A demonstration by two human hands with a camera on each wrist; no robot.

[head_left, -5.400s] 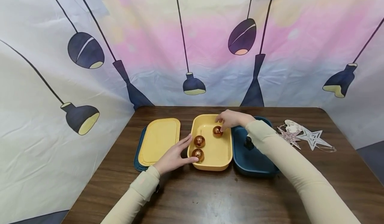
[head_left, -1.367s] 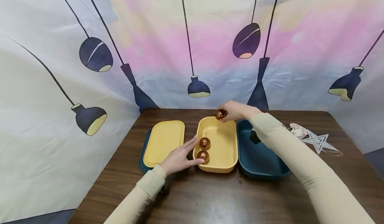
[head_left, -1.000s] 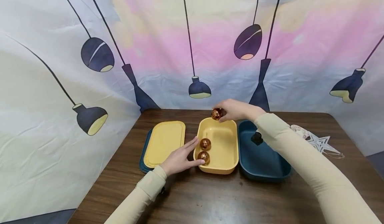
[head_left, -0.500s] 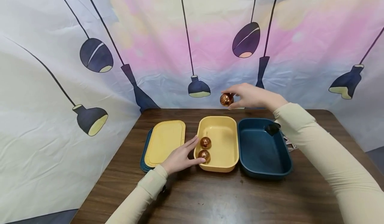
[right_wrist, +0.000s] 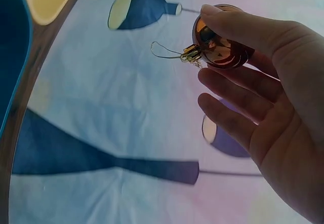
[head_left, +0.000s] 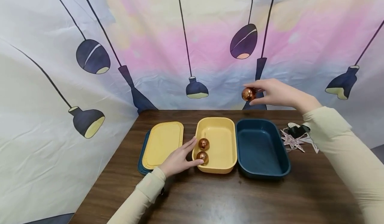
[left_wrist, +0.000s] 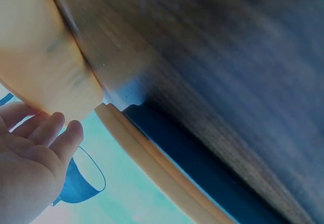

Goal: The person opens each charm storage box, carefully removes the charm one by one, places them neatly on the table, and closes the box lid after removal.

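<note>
My right hand (head_left: pixel 274 92) pinches a shiny copper Christmas ball (head_left: pixel 249 94) between thumb and fingers, raised above the far end of the dark blue box (head_left: pixel 262 150). In the right wrist view a gold cap and wire loop show on that Christmas ball (right_wrist: pixel 217 39). My left hand (head_left: pixel 179 158) rests spread against the left side of the yellow box (head_left: pixel 222 169), thumb at its near left corner. The left wrist view has its fingers fairly straight by the box wall. Inside the yellow box lie two more copper balls, one farther back (head_left: pixel 204 144) and one near the thumb (head_left: pixel 202 156).
Left of the boxes a yellow lid (head_left: pixel 163 144) lies on a dark blue lid (head_left: pixel 141 165). Right of the blue box are a glittery pink star (head_left: pixel 291 140) and other pale ornaments, partly hidden by the right wrist. A patterned cloth (head_left: pixel 168 44) hangs behind the table (head_left: pixel 210 197).
My right hand took one copper ball out of the yellow box, lifted it, and carried it right to above the blue box. My left hand has stayed at the yellow box.
</note>
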